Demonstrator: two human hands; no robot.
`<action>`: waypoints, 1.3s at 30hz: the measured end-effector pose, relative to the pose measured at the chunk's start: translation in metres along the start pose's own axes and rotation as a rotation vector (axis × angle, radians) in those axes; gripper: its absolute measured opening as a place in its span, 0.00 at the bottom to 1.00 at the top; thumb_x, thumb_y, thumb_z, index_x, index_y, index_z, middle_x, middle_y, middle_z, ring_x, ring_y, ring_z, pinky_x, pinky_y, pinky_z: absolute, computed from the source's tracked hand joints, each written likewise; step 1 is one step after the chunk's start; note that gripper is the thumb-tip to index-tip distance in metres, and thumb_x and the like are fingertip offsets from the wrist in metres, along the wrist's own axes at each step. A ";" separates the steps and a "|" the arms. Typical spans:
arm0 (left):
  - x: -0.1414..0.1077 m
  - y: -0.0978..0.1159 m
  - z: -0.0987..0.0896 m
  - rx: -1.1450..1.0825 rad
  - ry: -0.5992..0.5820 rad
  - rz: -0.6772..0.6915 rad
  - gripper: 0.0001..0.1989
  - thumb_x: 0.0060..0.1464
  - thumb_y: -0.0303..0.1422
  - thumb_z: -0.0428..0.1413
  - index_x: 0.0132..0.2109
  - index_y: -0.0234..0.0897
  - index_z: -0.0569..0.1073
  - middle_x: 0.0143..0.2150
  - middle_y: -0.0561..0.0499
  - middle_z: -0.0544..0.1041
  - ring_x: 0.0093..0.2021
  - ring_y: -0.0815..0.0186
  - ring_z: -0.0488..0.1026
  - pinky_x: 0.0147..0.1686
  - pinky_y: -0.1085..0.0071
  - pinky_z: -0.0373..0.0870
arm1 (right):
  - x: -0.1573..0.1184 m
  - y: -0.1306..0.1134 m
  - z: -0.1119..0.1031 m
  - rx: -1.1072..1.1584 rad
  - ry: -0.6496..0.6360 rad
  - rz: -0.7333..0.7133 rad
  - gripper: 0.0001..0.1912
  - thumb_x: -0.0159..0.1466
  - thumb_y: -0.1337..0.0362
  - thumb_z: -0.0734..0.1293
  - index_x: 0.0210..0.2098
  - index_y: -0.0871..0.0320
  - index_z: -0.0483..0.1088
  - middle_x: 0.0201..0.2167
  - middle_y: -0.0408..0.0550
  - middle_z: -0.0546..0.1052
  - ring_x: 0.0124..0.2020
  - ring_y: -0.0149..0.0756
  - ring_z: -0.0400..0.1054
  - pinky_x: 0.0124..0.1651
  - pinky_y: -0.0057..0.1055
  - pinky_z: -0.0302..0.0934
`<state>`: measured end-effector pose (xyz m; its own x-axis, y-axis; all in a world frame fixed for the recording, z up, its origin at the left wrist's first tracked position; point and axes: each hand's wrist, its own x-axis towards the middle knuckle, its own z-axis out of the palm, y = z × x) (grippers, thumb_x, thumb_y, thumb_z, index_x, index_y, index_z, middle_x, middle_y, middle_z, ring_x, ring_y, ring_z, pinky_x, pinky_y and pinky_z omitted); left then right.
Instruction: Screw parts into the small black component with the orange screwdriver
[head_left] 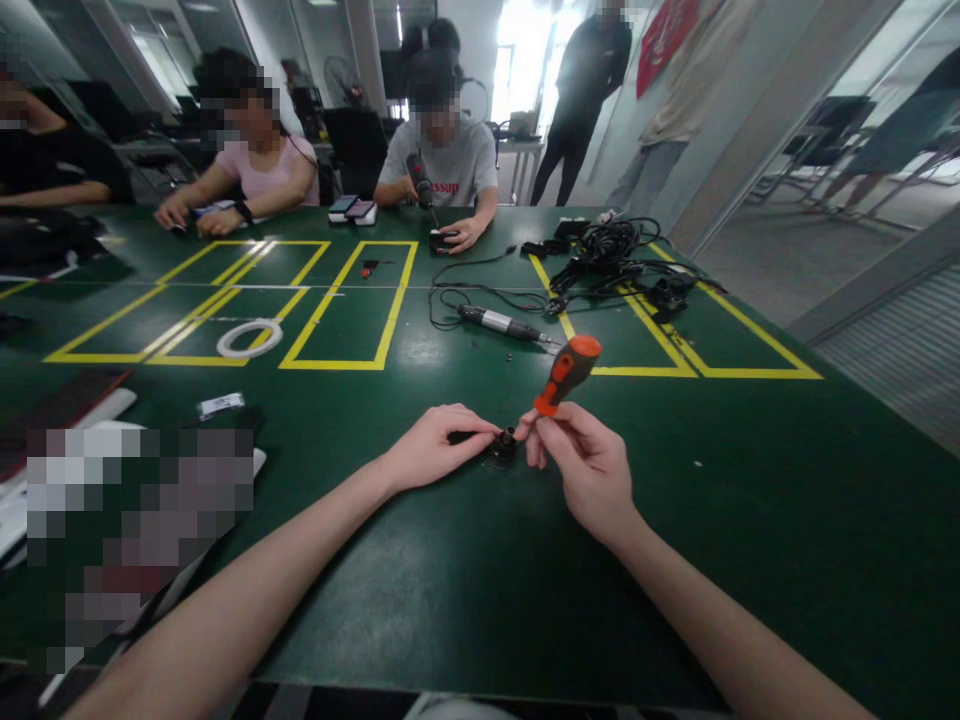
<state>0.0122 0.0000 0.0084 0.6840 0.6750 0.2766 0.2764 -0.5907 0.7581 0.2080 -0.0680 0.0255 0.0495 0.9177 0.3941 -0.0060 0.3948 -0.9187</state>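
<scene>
A small black round part (501, 452) sits on the green table (420, 600) between my two hands. My left hand (441, 445) has its thumb and fingertips closed on the left side of this part. An orange and black screwdriver (571, 372) is in my right hand (589, 460), held near the base of its handle, which tilts up and to the right. The shaft of the screwdriver is mostly hidden by my fingers, which are just right of the black part.
Beyond my hands lie a corded electric screwdriver (499, 323), tangled black cables (607, 250) and a white ring (250, 339). Flat items (75, 420) cover the left edge. Across the table, a person (442, 150) holds a power drill (421, 182); others sit at the left.
</scene>
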 end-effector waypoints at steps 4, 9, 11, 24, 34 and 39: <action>0.000 0.001 0.000 0.010 -0.001 -0.002 0.11 0.67 0.33 0.56 0.45 0.37 0.84 0.43 0.48 0.85 0.43 0.64 0.79 0.47 0.69 0.72 | -0.001 0.001 0.002 0.016 0.036 0.017 0.08 0.66 0.59 0.72 0.36 0.56 0.72 0.26 0.44 0.79 0.23 0.30 0.71 0.27 0.27 0.68; 0.000 0.002 -0.001 0.006 -0.004 0.002 0.11 0.67 0.32 0.56 0.45 0.37 0.84 0.43 0.47 0.85 0.43 0.64 0.79 0.48 0.68 0.72 | -0.001 -0.002 0.002 -0.047 0.063 0.035 0.12 0.64 0.57 0.73 0.30 0.56 0.69 0.26 0.45 0.79 0.23 0.30 0.70 0.28 0.28 0.69; 0.000 0.002 -0.001 0.006 -0.005 0.002 0.11 0.67 0.33 0.56 0.45 0.37 0.84 0.42 0.47 0.85 0.43 0.64 0.79 0.49 0.67 0.72 | 0.000 -0.003 0.001 -0.073 0.075 0.026 0.12 0.63 0.57 0.74 0.30 0.56 0.72 0.25 0.45 0.79 0.23 0.31 0.70 0.27 0.29 0.69; 0.000 0.000 -0.001 0.003 -0.007 -0.006 0.12 0.67 0.35 0.55 0.46 0.38 0.84 0.43 0.47 0.85 0.42 0.63 0.79 0.50 0.67 0.72 | 0.001 0.001 0.000 0.036 0.078 0.044 0.13 0.65 0.56 0.72 0.35 0.54 0.66 0.25 0.43 0.81 0.22 0.29 0.69 0.27 0.27 0.66; 0.000 -0.001 0.000 0.018 -0.004 -0.011 0.12 0.67 0.34 0.56 0.46 0.38 0.84 0.43 0.47 0.85 0.42 0.64 0.79 0.49 0.67 0.73 | 0.003 0.001 0.000 0.018 0.068 0.046 0.11 0.64 0.56 0.73 0.36 0.54 0.69 0.25 0.44 0.81 0.21 0.30 0.69 0.26 0.28 0.67; 0.000 -0.002 0.001 0.013 -0.001 0.002 0.12 0.67 0.34 0.55 0.46 0.38 0.84 0.43 0.47 0.85 0.43 0.63 0.79 0.48 0.67 0.73 | 0.003 -0.001 -0.001 -0.024 0.056 -0.002 0.12 0.65 0.54 0.72 0.34 0.56 0.76 0.28 0.45 0.77 0.21 0.30 0.68 0.24 0.29 0.65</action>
<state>0.0125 0.0006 0.0066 0.6850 0.6735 0.2779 0.2834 -0.5977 0.7500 0.2091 -0.0656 0.0271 0.1056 0.9127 0.3948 0.0184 0.3951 -0.9184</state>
